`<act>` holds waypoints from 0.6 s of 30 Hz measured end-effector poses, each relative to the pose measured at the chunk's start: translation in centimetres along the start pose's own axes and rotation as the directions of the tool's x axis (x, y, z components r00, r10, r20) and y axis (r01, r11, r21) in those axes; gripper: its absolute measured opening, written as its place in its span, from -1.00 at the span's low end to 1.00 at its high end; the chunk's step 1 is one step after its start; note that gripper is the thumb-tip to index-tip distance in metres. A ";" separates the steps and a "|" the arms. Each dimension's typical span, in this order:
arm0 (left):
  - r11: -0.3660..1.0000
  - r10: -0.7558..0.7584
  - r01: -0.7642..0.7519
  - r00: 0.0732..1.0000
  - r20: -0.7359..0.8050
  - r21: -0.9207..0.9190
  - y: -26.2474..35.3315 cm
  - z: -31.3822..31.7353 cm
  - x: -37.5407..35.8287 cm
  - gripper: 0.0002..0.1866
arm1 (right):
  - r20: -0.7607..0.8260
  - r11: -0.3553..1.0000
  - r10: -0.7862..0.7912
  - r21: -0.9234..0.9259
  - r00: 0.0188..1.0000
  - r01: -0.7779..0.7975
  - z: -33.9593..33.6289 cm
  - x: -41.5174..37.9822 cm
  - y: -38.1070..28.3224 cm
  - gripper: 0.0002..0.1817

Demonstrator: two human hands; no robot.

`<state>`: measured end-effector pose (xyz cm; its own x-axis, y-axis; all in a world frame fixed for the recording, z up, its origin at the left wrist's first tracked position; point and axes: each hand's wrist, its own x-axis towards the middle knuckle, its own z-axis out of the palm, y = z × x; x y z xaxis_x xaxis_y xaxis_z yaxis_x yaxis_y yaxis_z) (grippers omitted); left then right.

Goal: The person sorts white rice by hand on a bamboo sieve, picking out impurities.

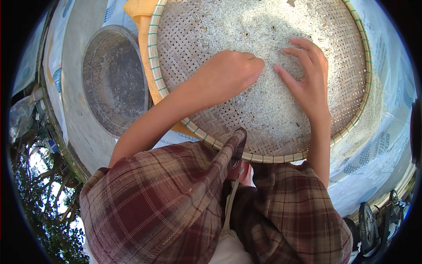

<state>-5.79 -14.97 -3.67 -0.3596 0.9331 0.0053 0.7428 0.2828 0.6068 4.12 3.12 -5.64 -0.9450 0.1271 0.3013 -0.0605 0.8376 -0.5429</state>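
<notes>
A wide round woven bamboo tray (176, 53) with a rim bound in green fills the upper middle of the view. White rice grains (263, 105) are spread over its weave, with a few dark specks among them. My left hand (235, 72) is closed over the rice near the tray's middle, its fingertips curled under; what they hold, if anything, is hidden. To its right, my right hand (307, 75) is open, thumb and fingers apart and curved just over the grains. A gap separates the two hands.
A dark, worn basin (116, 81) stands left of the tray. Orange-yellow cloth or sacking (140, 9) shows beside the tray's left rim. Printed white-blue sheeting (373, 149) lies to the right, with more grain (376, 105) on it. A motorbike (373, 226) is at lower right.
</notes>
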 end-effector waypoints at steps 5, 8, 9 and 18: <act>0.998 0.049 -0.049 0.999 0.001 0.048 -0.1 0.3 0.0 -0.88 | 0.024 1.000 0.000 -0.006 1.000 0.000 0.0 0.1 0.0 -0.71; 0.980 0.044 -0.080 0.980 -0.194 -0.185 0.0 -0.1 0.1 -0.92 | 0.001 1.000 -0.014 0.001 1.000 0.014 0.0 0.0 0.1 -0.69; 0.905 -0.209 0.183 0.978 -0.027 -0.384 0.6 -1.2 0.1 -0.94 | -0.002 1.000 -0.013 0.024 1.000 0.013 -0.1 0.1 0.0 -0.67; -0.174 -0.390 0.086 0.909 0.149 -0.981 -2.4 -6.7 -2.9 -0.91 | 0.066 0.997 -0.069 -0.021 0.995 0.071 0.7 -0.2 -1.3 -0.56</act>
<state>-10.27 -19.86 0.20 -0.5324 0.7707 -0.3502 -0.7141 -0.1868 0.6746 4.15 1.70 -5.53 -0.9577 0.0333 0.2857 -0.1206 0.8554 -0.5038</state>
